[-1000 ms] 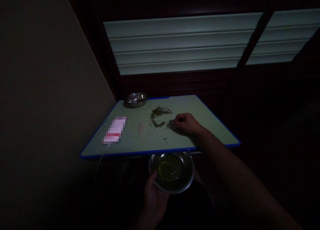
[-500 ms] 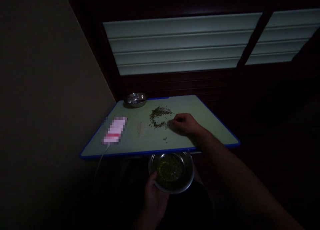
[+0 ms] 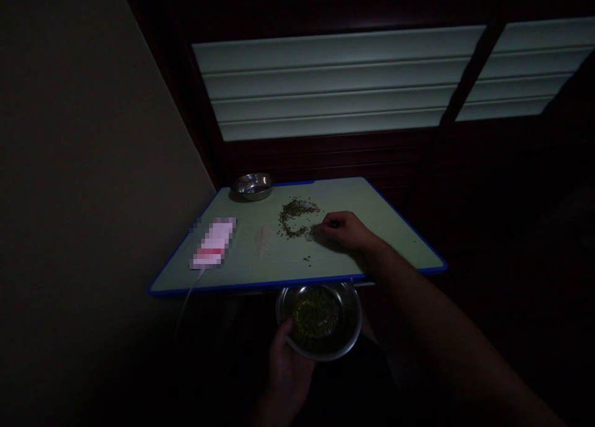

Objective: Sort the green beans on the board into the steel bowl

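Below the front edge of the board, my left hand (image 3: 289, 365) grips a steel bowl (image 3: 349, 328), its thumb over the rim. Small green beans (image 3: 316, 312) cover the bowl's bottom. My right hand (image 3: 346, 228) is over the pale green board (image 3: 246, 272), fingers curled together; whatever is between the fingertips is hidden. Just left of those fingertips lies a loose scatter of dark greenish beans (image 3: 292, 213), curved around a bare patch. Small whitish grains (image 3: 307, 233) sit close to the fingertips. A few stray beans (image 3: 307, 259) lie nearer the front edge.
A second steel bowl (image 3: 253, 186) stands at the board's back left corner. A phone (image 3: 214, 242), its screen blurred out, lies at the left with a white cable (image 3: 186, 303) hanging off the front. Pale grains (image 3: 263, 238) form a patch mid-board. A wall (image 3: 116, 136) rises at left; slatted panels (image 3: 334, 83) stand behind.
Hardly anything differs. My right hand's fingers have shifted very slightly in place beside the scattered beans, and the left hand keeps the bowl in the same spot.
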`<state>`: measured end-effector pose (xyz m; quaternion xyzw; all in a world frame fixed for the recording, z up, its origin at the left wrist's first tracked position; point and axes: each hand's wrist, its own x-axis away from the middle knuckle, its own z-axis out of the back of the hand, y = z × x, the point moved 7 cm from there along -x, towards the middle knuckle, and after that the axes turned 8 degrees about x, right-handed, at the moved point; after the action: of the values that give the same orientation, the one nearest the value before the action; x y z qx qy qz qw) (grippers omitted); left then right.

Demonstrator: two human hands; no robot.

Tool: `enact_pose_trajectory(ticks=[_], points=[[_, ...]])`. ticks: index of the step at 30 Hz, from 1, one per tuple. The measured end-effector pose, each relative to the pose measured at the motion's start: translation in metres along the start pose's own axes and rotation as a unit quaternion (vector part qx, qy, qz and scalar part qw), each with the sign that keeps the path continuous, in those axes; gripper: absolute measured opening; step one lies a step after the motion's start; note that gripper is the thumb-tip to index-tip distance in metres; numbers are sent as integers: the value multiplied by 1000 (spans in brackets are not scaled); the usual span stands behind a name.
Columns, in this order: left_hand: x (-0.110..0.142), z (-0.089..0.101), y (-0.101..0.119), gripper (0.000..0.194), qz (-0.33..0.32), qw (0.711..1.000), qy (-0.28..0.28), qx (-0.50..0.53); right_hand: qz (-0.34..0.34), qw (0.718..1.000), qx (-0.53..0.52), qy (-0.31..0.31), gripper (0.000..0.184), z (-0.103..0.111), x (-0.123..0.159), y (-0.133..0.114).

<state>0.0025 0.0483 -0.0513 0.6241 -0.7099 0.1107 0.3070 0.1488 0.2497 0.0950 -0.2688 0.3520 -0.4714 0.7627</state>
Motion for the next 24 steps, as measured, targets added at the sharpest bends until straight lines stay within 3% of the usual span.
enact_pose_trajectory(ticks=[15,24], points=[[1,0,0,25,8,1000,-3,6,-12,1000,-14,-26,20,-4,0,7],[1,-1,0,35,3,1000,-9,2,-18,999,-35,-32,21,-7,2,2]])
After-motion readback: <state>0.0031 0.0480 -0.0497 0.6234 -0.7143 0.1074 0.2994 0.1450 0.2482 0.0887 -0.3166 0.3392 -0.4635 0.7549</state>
